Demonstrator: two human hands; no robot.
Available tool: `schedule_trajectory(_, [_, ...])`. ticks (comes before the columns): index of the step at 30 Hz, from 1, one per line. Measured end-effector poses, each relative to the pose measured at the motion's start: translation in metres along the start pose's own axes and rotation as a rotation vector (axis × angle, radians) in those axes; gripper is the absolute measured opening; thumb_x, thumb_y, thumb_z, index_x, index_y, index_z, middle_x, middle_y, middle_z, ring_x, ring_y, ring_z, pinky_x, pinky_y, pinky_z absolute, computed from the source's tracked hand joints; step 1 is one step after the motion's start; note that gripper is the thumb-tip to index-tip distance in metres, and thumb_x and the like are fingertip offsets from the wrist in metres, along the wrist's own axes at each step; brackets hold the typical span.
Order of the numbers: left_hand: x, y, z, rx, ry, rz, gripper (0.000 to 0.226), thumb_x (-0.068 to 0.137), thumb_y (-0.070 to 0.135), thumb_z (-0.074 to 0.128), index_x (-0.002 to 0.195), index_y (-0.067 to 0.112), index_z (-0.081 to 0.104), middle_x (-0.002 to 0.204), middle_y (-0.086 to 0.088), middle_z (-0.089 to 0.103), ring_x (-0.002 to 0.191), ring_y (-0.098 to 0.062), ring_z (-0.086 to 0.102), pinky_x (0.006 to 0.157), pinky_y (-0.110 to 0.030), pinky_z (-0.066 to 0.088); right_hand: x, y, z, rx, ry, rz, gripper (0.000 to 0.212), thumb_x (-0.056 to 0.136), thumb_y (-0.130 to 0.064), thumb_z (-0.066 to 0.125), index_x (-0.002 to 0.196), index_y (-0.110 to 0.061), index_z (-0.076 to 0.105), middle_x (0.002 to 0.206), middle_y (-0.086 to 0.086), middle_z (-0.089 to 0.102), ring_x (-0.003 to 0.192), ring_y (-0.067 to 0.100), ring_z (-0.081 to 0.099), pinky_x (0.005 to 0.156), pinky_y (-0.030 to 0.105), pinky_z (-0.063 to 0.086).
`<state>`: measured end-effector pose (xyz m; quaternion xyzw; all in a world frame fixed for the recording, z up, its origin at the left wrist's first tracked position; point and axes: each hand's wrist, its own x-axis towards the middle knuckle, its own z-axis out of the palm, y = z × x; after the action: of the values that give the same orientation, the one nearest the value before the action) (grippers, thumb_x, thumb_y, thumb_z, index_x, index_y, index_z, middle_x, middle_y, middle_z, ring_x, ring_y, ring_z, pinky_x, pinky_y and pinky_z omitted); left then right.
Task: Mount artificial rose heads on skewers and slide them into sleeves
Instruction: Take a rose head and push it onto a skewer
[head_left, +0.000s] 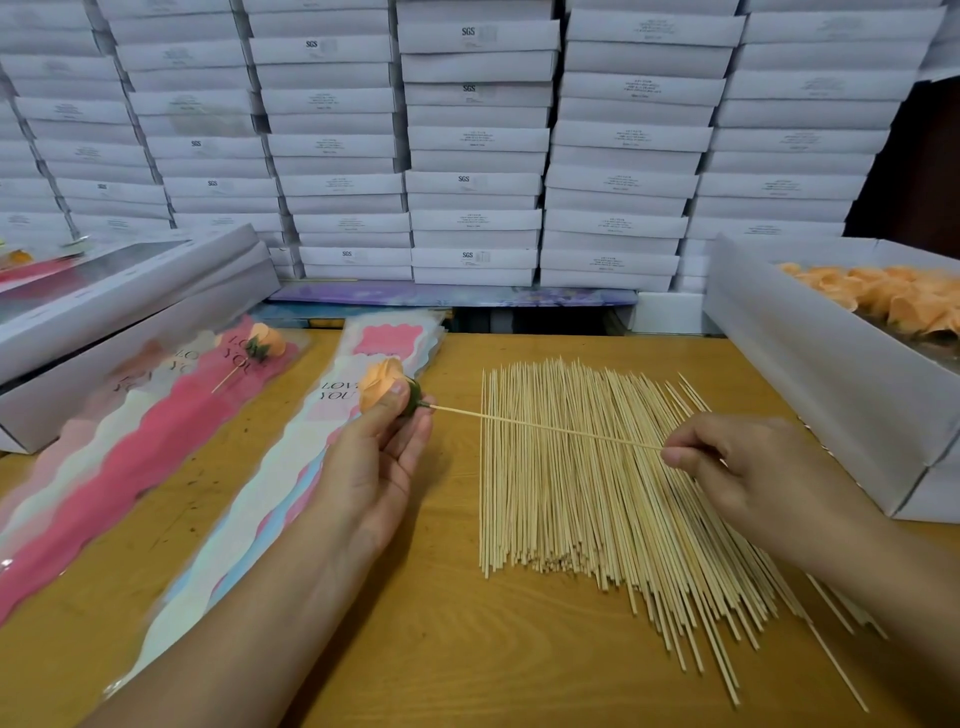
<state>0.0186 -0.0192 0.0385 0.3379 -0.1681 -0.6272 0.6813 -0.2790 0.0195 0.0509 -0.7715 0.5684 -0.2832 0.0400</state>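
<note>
Left hand up over the counter, palm turned toward the camera, fingers curled round an orange rose head with the thumb pressed on its petals. The green base of the rose faces right, and there is the skewer, its tip meeting that green base. The thin stick runs rightward, slanting slightly down, to the right hand, whose fingers pinch its far end.

Directly beneath the skewer lies a big spread of loose skewers across the middle of the counter, fanning out toward the near right corner. Left of the left hand, a stack of sleeves printed with "LOVE YOU" lies diagonally, its top toward the far edge. Further left, along the left edge, a filled sleeve in pink already carries a rose on a stick near its upper end.

At the right edge sits an open white box with many orange rose heads inside. At the far left, closed flat boxes sit stacked. Behind the counter, a wall of stacked white cartons, some marked "SGS".
</note>
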Motion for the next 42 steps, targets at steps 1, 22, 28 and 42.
schedule_trajectory(1, [0.0, 0.0, 0.0, 0.0, 0.0, -0.001, 0.013, 0.089, 0.008, 0.069, 0.099, 0.0, 0.069, 0.089, -0.018, 0.076, 0.072, -0.015, 0.075, 0.067, -0.023, 0.062, 0.0, 0.0, 0.0, -0.014, -0.008, -0.009, 0.01, 0.094, -0.025, 0.064, 0.094, -0.023, 0.073, 0.082, -0.014, 0.069, 0.075, 0.004, 0.063, 0.066, 0.026, 0.053])
schedule_trajectory(22, [-0.001, 0.006, 0.004, 0.083, -0.006, -0.019, 0.023, 0.085, 0.014, 0.075, 0.103, 0.001, 0.07, 0.093, -0.014, 0.077, 0.075, -0.015, 0.074, 0.061, -0.021, 0.061, 0.001, -0.005, -0.008, 0.252, -0.363, 0.124, 0.027, 0.097, -0.026, 0.059, 0.073, -0.024, 0.072, 0.069, -0.01, 0.071, 0.062, 0.004, 0.062, 0.057, 0.018, 0.049])
schedule_trajectory(28, [-0.003, 0.017, 0.01, 0.234, -0.094, -0.03, 0.026, 0.076, 0.021, 0.077, 0.096, 0.004, 0.072, 0.095, -0.01, 0.077, 0.076, -0.013, 0.075, 0.061, -0.02, 0.061, -0.002, -0.007, -0.017, 0.56, -0.798, 0.143, 0.012, 0.094, -0.024, 0.068, 0.092, -0.021, 0.079, 0.083, 0.003, 0.074, 0.074, 0.011, 0.067, 0.067, 0.023, 0.053])
schedule_trajectory(42, [0.026, 0.077, -0.016, 0.947, 0.076, 0.162, 0.019, 0.085, 0.016, 0.077, 0.103, 0.011, 0.072, 0.097, -0.007, 0.078, 0.073, -0.012, 0.071, 0.054, -0.023, 0.05, 0.001, -0.003, -0.019, 1.071, -0.659, 0.343, 0.045, 0.059, -0.027, 0.091, 0.096, -0.004, 0.078, 0.081, 0.015, 0.072, 0.07, 0.023, 0.071, 0.059, 0.03, 0.059])
